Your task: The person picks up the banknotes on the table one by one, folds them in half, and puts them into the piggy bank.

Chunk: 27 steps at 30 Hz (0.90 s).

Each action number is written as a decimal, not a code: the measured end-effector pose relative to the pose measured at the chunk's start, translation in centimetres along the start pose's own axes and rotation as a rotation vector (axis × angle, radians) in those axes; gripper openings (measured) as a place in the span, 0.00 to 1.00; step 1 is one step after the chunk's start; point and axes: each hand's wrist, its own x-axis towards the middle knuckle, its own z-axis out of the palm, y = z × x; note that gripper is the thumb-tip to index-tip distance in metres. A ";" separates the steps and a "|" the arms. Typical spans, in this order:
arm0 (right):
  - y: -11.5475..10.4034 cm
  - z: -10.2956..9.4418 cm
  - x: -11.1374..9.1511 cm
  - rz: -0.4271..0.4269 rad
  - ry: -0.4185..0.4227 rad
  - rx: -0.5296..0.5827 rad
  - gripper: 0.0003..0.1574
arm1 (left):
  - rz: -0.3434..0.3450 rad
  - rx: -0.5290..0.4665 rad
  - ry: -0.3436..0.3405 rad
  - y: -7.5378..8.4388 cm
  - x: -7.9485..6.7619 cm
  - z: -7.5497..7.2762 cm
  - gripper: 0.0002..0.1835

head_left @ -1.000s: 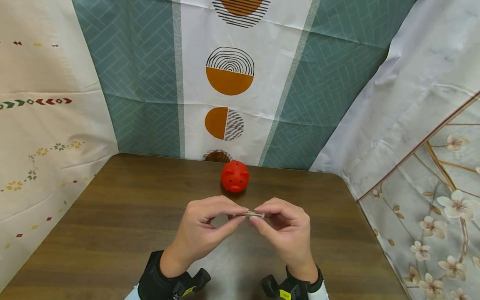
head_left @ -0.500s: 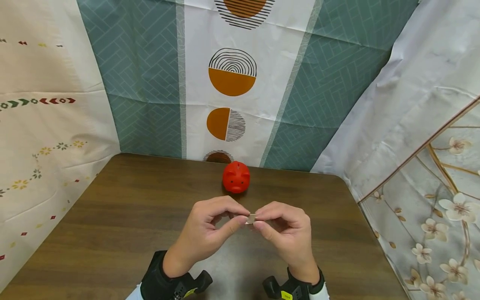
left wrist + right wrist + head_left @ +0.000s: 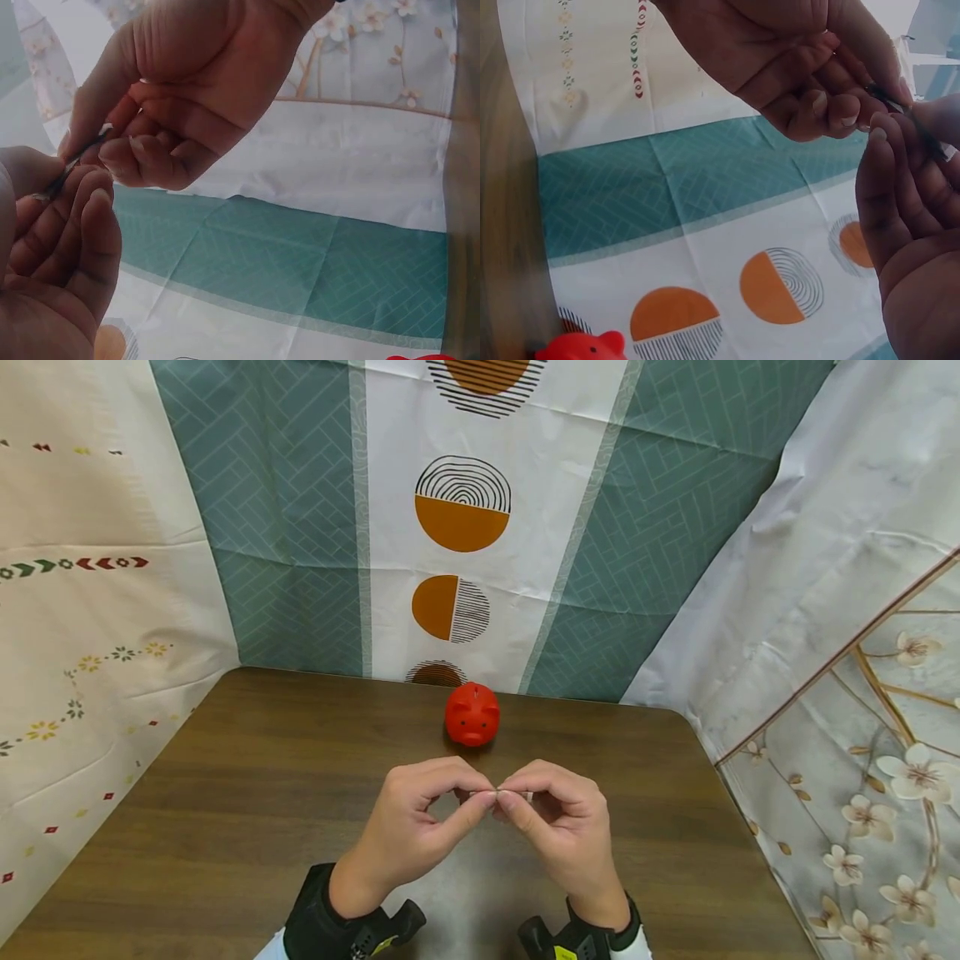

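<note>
My left hand (image 3: 416, 818) and right hand (image 3: 558, 827) meet above the table, thumb tips almost touching. Between them they pinch a small, thin, folded strip (image 3: 101, 135), which looks like paper; each hand holds one end between thumb and index finger. Seen edge-on in both wrist views, the strip (image 3: 886, 96) is dark with pale ends, and fingers hide most of it in the head view. The other fingers curl loosely beneath. Behind the hands a red piggy bank (image 3: 472, 715) stands upright, its face toward me and a slot on top.
The brown wooden table (image 3: 247, 827) runs back to a hanging teal and white cloth (image 3: 292, 527). Patterned cloths hang at the left and right sides. Each wrist wears a black strap with a camera (image 3: 405, 922).
The strip has turned from showing a pale flat face half a second ago to lying edge-on, mostly covered. My right hand has shifted slightly left, bringing the fingertips together.
</note>
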 end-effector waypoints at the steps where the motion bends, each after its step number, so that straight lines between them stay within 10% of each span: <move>1: 0.0 0.0 0.0 -0.006 -0.002 -0.007 0.10 | 0.008 -0.002 0.000 0.0 0.0 0.0 0.09; 27: 0.1 0.1 -0.3 0.003 0.074 0.097 0.12 | 0.023 -0.076 0.073 -0.3 0.0 -0.3 0.11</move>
